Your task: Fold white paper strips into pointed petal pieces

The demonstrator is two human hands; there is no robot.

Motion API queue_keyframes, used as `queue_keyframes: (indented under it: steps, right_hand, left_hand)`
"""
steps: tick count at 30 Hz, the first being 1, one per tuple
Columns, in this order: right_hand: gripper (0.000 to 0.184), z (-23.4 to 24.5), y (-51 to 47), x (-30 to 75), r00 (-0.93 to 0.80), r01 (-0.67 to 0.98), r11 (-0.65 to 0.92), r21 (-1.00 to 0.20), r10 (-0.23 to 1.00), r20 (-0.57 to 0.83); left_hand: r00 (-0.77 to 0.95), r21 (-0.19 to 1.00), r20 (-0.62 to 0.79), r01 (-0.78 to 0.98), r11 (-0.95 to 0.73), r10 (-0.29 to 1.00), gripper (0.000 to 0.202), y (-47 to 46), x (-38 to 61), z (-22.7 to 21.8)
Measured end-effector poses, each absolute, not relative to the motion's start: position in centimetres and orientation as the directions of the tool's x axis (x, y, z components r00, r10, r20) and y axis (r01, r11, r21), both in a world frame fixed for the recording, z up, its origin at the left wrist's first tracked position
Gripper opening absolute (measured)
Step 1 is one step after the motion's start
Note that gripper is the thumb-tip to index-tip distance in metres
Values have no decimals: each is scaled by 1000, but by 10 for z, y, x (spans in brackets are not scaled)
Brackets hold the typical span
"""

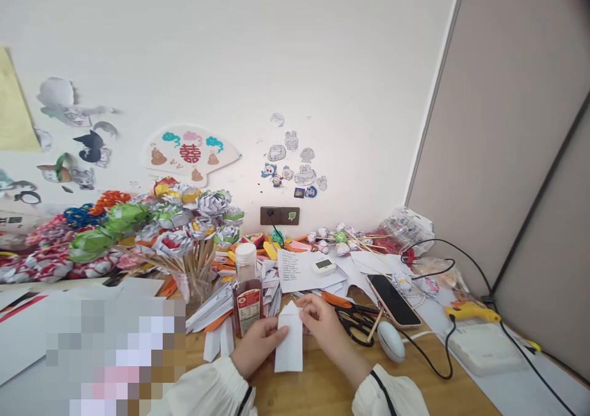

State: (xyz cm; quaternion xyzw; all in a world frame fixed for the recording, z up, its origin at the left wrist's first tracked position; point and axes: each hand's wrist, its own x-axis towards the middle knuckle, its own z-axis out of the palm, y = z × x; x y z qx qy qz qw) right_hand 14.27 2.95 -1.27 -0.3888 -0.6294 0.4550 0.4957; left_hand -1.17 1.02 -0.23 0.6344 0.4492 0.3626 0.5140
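A narrow strip of white paper (289, 348), its top end folded to a point, is held upright just above the wooden table (318, 388). My left hand (260, 340) pinches its left edge, with the thumb lying on the front face. At the upper right edge, near the pointed tip, the fingers of my right hand (320, 321) are closed on the same paper. Just behind my left hand stands a bottle (247, 290) of dark liquid with a white cap. Black-handled scissors (354, 324) lie to the right of my right hand.
Paper flowers (175, 216) on sticks fill a clear container at left, beside loose paper strips (214, 305). A phone (394, 300), a white mouse (391, 341), a small timer (323, 266) and a yellow glue gun (472, 311) with black cables lie to the right. A wall stands behind.
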Motion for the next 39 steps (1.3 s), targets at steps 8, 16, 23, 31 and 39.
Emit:
queue_keyframes:
  steps: [8,16,23,31,39]
  right_hand:
    - [15,-7,27,153,-311,177,411,-894,885,345]
    - [17,-3,19,155,-505,412,532,-739,809,301]
    - [5,-5,20,152,-445,387,474,-791,847,290]
    - [5,-17,25,143,-342,235,327,-915,909,237]
    - [4,-23,26,136,-229,189,260,-947,949,215]
  left_hand:
    - [281,991,-53,134,15,958,34,15,-14,-11]
    - [236,996,-32,85,12,971,32,21,-16,-16]
    - [258,999,-33,32,26,966,32,19,-14,-15]
    - [296,997,-64,-25,75,953,37,16,-12,-12]
    - [288,992,-96,-51,115,953,39,15,-11,-12]
